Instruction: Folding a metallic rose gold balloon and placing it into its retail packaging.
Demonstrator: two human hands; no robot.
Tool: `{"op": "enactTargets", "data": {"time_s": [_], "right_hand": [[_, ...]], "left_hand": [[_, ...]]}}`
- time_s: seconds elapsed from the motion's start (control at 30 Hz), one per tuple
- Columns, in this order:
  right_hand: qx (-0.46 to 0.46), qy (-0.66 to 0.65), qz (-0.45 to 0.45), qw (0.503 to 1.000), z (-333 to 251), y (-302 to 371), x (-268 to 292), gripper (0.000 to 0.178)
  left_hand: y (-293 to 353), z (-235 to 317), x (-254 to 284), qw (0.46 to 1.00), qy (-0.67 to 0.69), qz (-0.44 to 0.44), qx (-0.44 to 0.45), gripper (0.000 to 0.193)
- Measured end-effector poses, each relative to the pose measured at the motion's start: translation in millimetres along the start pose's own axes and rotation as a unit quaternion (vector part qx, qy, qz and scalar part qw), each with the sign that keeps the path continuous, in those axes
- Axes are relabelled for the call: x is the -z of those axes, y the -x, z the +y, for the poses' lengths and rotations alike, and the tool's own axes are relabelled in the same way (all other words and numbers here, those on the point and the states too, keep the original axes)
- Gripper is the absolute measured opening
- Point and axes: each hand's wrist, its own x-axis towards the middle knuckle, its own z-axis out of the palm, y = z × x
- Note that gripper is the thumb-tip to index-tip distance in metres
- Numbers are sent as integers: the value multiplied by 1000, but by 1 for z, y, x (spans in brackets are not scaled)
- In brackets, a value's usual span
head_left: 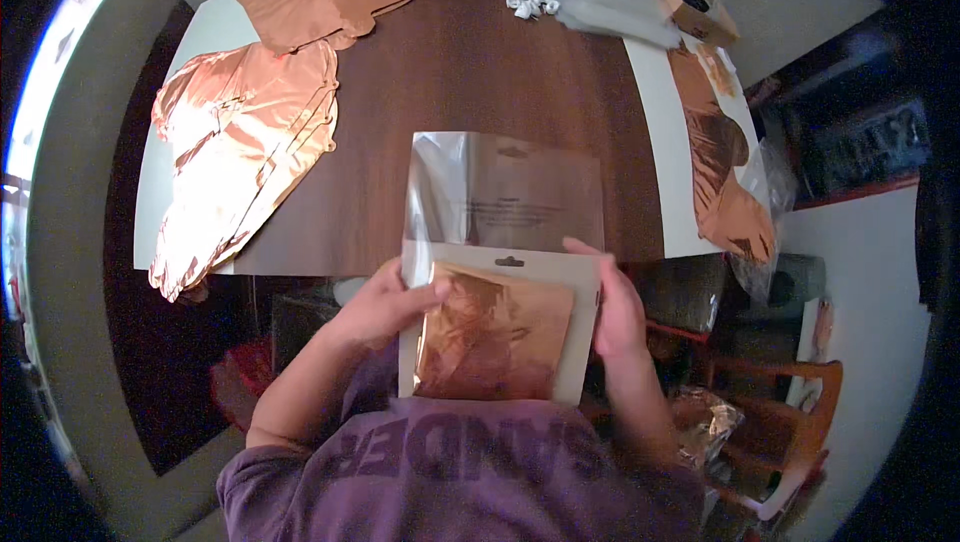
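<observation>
A clear plastic bag (535, 177) with a hang hole stands out in front of my chest, its upper part reaching over the table's near edge. A pale backing card (415, 254) with a dark hang slot lies in its lower part. Against the card rests a folded rose-gold foil sheet (500, 342), probably a flat balloon. My left hand (390, 304) grips the left edge, thumb across the front near the foil's top corner. On the right edge, my right hand (618, 307) holds the bag, its fingers partly hidden behind it.
Flat rose-gold foil balloons (245, 122) are piled on the brown table (480, 72) at left, with more foil pieces (715, 162) at right. White ribbon rolls (532, 0), clear plastic bags (610, 2) and an open cardboard box (692, 4) sit at the back. A wooden chair (800, 422) stands lower right.
</observation>
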Motion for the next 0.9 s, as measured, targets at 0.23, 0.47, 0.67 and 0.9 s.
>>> {"op": "enactTargets", "data": {"time_s": [0.23, 0.47, 0.67, 0.9], "right_hand": [[-96, 73, 173, 977, 16, 51, -24, 37], [-203, 288, 120, 928, 28, 89, 0, 35], [-65, -48, -31, 996, 24, 31, 3, 31], [-48, -93, -39, 994, 57, 31, -1, 32]], "left_hand": [[50, -19, -12, 997, 45, 50, 44, 48], [82, -38, -17, 996, 13, 89, -1, 48], [47, -28, -19, 974, -153, 145, -83, 80], [12, -3, -15, 636, -670, 179, -340, 89]]}}
